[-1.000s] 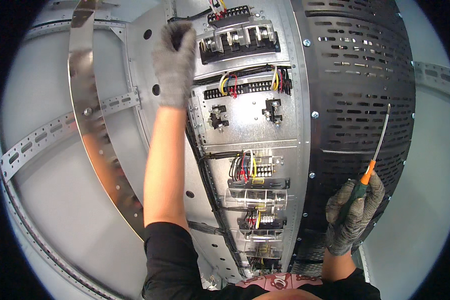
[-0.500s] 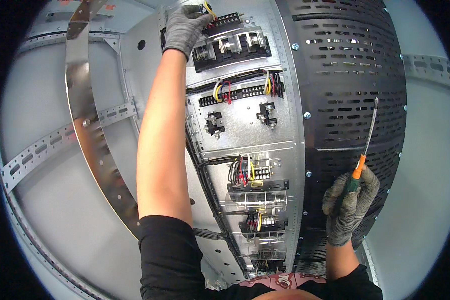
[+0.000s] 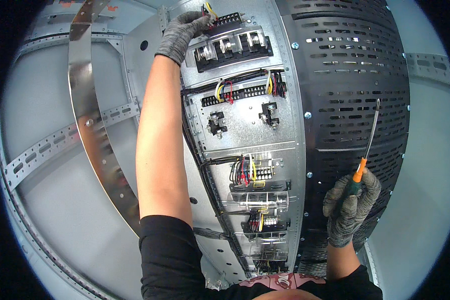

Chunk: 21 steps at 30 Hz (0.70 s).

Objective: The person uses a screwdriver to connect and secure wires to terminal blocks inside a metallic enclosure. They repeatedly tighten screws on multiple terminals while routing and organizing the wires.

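Note:
My left hand, in a grey knit glove, reaches up to the top terminal block. Its fingertips pinch together at the block's left end, around the lower part of a small bunch of wires, yellow among them; exactly which wires they grip is hidden. Just beneath sits a black fuse-like block with clear covers. On the right, my gloved right hand is wrapped round the handle of a screwdriver, green and orange, its shaft pointing up in front of the black slotted panel.
A black slotted panel stands to the right of the metal mounting plate. Lower down are wired terminal blocks and clear covers. A bent shiny metal strip hangs at the left. Black cable bundles run along the plate.
My left hand has come slightly down and left, its fingers now lower on the wires at the terminal block. The right hand and screwdriver are nearly still.

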Motion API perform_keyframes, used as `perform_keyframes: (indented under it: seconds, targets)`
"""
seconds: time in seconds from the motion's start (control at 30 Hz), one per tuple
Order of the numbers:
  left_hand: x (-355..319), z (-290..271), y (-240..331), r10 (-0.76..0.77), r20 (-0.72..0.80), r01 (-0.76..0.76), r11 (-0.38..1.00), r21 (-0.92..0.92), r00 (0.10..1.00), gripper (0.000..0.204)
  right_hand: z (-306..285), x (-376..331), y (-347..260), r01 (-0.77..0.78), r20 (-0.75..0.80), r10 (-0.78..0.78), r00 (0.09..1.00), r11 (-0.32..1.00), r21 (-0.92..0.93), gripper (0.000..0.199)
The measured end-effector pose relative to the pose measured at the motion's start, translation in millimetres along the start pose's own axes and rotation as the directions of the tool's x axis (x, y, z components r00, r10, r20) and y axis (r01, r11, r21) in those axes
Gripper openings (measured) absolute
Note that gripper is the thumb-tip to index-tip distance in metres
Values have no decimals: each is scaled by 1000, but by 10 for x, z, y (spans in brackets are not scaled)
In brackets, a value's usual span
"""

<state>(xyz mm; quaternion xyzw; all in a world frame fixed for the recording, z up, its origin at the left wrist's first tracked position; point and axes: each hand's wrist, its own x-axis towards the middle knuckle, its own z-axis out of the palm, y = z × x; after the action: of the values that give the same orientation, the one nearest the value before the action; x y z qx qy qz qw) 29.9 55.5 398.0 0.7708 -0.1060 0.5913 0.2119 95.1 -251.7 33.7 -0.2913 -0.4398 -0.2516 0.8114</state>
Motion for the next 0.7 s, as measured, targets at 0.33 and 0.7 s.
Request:
perform_keyframes:
  seconds: [0.33,0.7]
  targets:
    - [397,73,-158,-21,54,40,932,-359,998,26,-36,-4,28,29,1,-29,1000,999,-29,54]
    - [664,-95,-257,280,80,-282,821,496,957,33,-3,5,4,46,17,-45,999,997,-58,52]
